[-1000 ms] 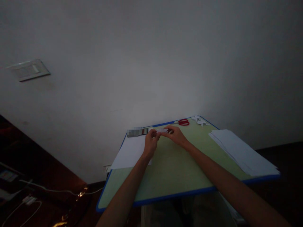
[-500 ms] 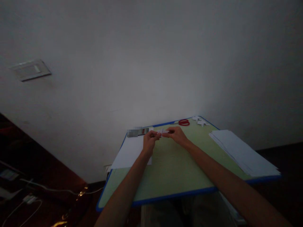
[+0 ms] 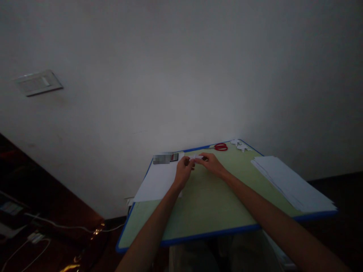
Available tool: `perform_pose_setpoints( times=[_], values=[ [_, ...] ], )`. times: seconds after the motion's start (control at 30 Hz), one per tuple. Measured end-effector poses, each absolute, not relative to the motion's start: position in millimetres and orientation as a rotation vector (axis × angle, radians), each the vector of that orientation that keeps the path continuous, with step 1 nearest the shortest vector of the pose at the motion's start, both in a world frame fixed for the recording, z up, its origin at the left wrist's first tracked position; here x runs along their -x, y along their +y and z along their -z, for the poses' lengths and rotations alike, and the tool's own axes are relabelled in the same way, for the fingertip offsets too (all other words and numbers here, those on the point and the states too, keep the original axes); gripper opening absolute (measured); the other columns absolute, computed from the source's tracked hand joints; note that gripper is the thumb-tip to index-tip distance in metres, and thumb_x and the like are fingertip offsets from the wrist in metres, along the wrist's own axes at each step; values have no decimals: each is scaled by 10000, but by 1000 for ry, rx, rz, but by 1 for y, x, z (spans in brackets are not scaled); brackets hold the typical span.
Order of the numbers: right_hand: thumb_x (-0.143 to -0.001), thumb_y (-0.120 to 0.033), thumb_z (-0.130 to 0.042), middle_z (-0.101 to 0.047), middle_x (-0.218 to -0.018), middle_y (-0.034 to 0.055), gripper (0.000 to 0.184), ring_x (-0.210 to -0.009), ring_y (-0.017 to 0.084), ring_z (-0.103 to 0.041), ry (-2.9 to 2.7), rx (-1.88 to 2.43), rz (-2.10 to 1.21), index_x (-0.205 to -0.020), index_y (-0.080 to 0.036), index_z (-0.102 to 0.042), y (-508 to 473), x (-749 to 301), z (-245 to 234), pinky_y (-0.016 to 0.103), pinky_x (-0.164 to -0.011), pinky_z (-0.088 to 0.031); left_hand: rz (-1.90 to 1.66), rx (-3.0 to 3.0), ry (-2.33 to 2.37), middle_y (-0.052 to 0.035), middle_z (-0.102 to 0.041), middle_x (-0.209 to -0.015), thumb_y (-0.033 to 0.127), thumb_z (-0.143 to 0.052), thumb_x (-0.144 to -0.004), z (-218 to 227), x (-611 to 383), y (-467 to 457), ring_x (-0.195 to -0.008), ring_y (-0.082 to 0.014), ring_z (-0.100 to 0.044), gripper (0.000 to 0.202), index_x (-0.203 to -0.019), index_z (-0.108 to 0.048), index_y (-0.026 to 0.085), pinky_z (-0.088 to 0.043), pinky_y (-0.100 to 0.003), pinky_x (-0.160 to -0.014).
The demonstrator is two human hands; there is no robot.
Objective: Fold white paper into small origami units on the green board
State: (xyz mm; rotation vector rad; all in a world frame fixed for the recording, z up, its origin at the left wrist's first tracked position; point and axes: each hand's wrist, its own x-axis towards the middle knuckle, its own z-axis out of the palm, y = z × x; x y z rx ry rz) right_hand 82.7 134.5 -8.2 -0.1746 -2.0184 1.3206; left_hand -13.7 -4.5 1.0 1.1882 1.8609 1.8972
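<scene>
Grips (image 3: 183,170) (image 3: 211,163) pinch paper (image 3: 196,156); green table (image 3: 215,200), white wall (image 3: 181,75).

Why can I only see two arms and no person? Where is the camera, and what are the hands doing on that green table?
The camera sits on the person's head and looks forward and down, so you see only their own arms reaching out. The picture is dim and a bit squashed. The left hand and the right hand pinch a small white paper between their fingertips, over the far part of the green table, which has a blue rim. On the table lie red scissors, white paper scraps, a stack of white sheets on the right and a single white sheet on the left. A small dark thing beside that sheet is too blurred to name.
</scene>
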Motion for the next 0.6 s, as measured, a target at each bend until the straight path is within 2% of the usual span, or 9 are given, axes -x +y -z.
perform_pose_setpoints(
  times=[0.1, 0.23, 0.4, 0.6],
  values=[
    [-837, -525, -645, -723, -777, 51, 384, -704, 178, -613, -2008, 193, -1284, -847, -157, -754, 134, -83, 9, 296, -679, -454, -1927, -1152, 1795, -21, -632, -770, 605, -761, -735, 1, 13, -3, -683, -184, -686, 477, -820, -559, 181, -553, -299, -599],
    [-784, -487, -712, -757, -874, 79, 346, -787, 197, -666, -1927, 220, -1297, -901, -164, -750, 135, -82, 9, 314, -727, -503, -1928, -1147, 1772, 2, -628, -720, 631, -772, -715, 3, 12, -1, -611, -166, -677, 516, -833, -524, 194, -545, -296, -603],
    [-787, -463, -722, -753, -818, 67, 299, -751, 190, -671, -1889, 133, -1382, -853, -172, -737, 135, -83, 5, 322, -725, -516, -1920, -1204, 1843, 0, -640, -671, 613, -776, -719, 3, 14, -1, -560, -147, -641, 493, -826, -552, 187, -489, -262, -549],
    [-740, -460, -757, -748, -786, 69, 307, -719, 190, -663, -1797, 158, -1439, -800, -160, -732, 137, -81, 3, 327, -717, -523, -1953, -1127, 1737, -26, -687, -742, 614, -813, -685, -1, 8, -1, -644, -168, -680, 533, -870, -586, 168, -556, -304, -633]
  ],
)
